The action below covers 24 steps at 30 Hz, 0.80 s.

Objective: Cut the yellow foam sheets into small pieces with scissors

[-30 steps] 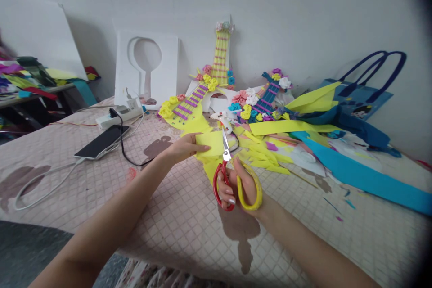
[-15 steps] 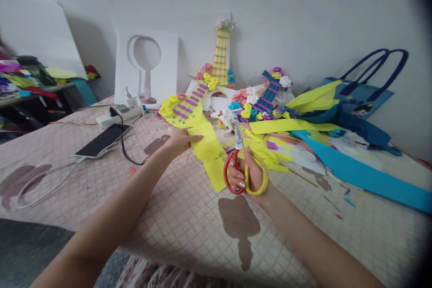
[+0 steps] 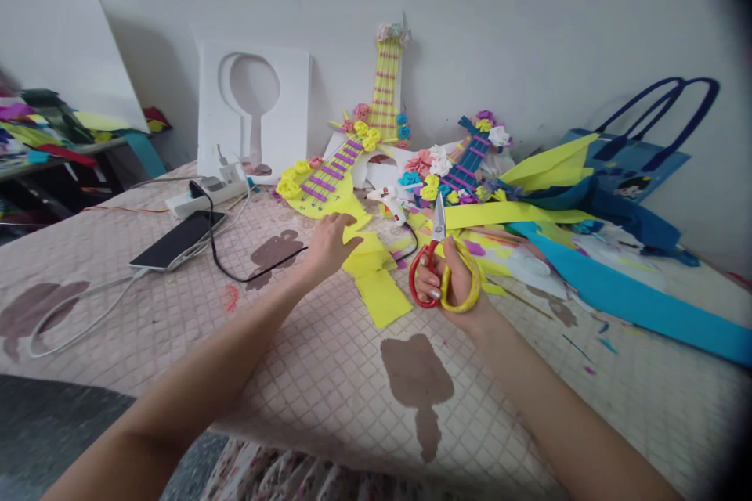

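Note:
My right hand point(image 3: 450, 282) holds scissors point(image 3: 439, 228) with a red and a yellow handle loop. Their blades point up and look closed. My left hand point(image 3: 330, 245) is open, thumb apart from the fingers, beside several yellow paper pieces point(image 3: 383, 299) lying on the table. I cannot tell whether its fingertips touch the paper. Just beyond it lies a yellow paper guitar point(image 3: 332, 186) with purple strips and paper flowers. A white glue gun point(image 3: 391, 203) rests behind the paper pieces.
A phone point(image 3: 176, 239) on a white cable and a power strip point(image 3: 208, 192) lie to the left. More decorated guitars point(image 3: 385, 86) and a white cut-out board point(image 3: 287, 109) stand by the wall. Blue paper strips point(image 3: 623, 282), scraps and a blue bag point(image 3: 631, 164) occupy the right.
My left hand has come off the yellow paper, its fingers now spread, and the pieces lie uncovered. My right hand has moved slightly right and up with the scissors.

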Tool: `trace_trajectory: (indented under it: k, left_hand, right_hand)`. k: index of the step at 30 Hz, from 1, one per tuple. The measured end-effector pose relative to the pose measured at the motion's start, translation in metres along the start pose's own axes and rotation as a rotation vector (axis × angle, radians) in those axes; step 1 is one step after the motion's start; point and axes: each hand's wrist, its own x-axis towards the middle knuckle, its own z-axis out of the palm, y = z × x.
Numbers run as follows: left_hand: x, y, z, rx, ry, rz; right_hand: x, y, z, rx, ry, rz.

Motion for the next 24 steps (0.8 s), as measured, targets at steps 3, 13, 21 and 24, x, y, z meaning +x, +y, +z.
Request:
trace_trajectory:
  k: [3, 13, 21, 24]
  left_hand:
    - [-0.015, 0.016, -0.004, -0.015, -0.320, -0.034]
    - [-0.032, 0.036, -0.002, 0.279, -0.560, -0.069]
    - [-0.020, 0.028, -0.005, -0.333, -0.578, -0.134]
    - [-0.018, 0.033, -0.011, -0.523, -0.640, -0.211]
  right_hand:
    - [0.002, -0.001, -0.003, -0.091, 0.068, -0.046]
    - [0.004, 0.001, -0.006, -0.213, 0.140, -0.081]
    - [0.000, 0.001, -0.002, -0.540, 0.216, -0.191]
    - [-0.001, 0.003, -0.001, -0.656, 0.244, -0.217]
